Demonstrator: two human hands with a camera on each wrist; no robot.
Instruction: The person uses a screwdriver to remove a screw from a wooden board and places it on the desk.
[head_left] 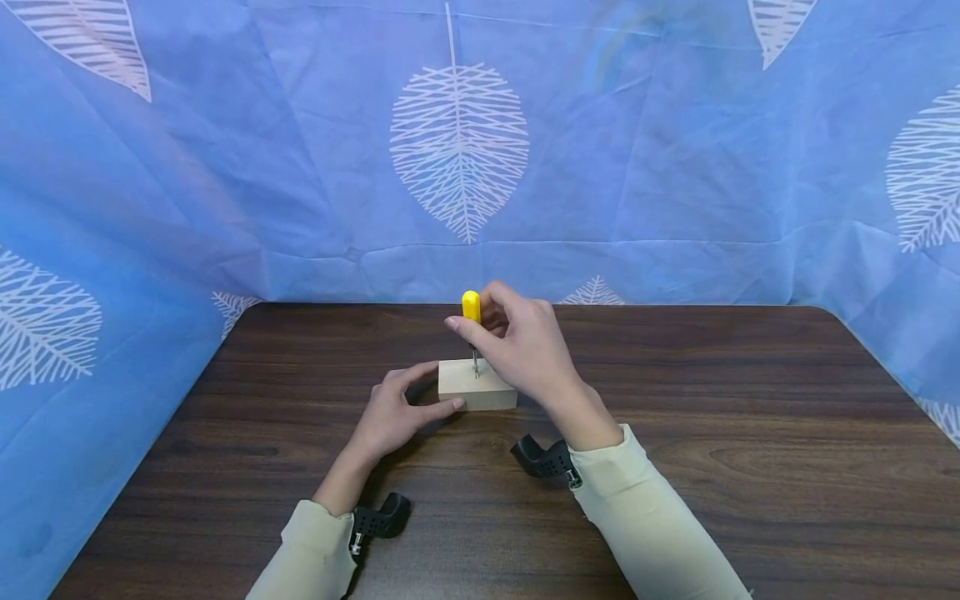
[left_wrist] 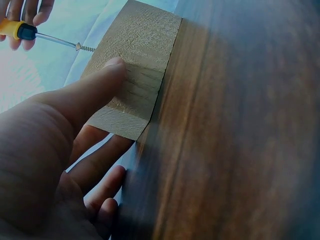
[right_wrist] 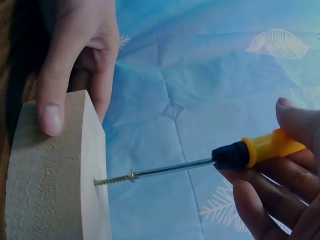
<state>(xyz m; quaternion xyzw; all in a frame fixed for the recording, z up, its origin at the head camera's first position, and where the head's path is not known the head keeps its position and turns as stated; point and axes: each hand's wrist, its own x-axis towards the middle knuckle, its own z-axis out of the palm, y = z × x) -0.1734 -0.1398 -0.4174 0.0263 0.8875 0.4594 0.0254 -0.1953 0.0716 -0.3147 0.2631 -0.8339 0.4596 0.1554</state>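
Observation:
A pale wooden block (head_left: pixel 487 400) lies on the table, and my left hand (head_left: pixel 390 417) grips its left end, thumb on the near face and fingers behind. From the block's top face stands a threaded screw (right_wrist: pixel 114 180), its tip in the wood and much of the thread exposed. My right hand (head_left: pixel 528 342) holds a screwdriver (head_left: pixel 471 307) upright above the block by its yellow handle, between thumb and fingers. In the right wrist view, the steel shaft (right_wrist: pixel 175 167) meets the screw's head in line with it. The left wrist view shows the left thumb (left_wrist: pixel 102 82) pressing the block.
The dark wood-grain table (head_left: pixel 712 400) extends to both sides. Behind it hangs a blue cloth (head_left: pixel 637 167) with white leaf prints, which also covers the left and right sides. Each wrist carries a black camera mount (head_left: pixel 540 458) close above the table.

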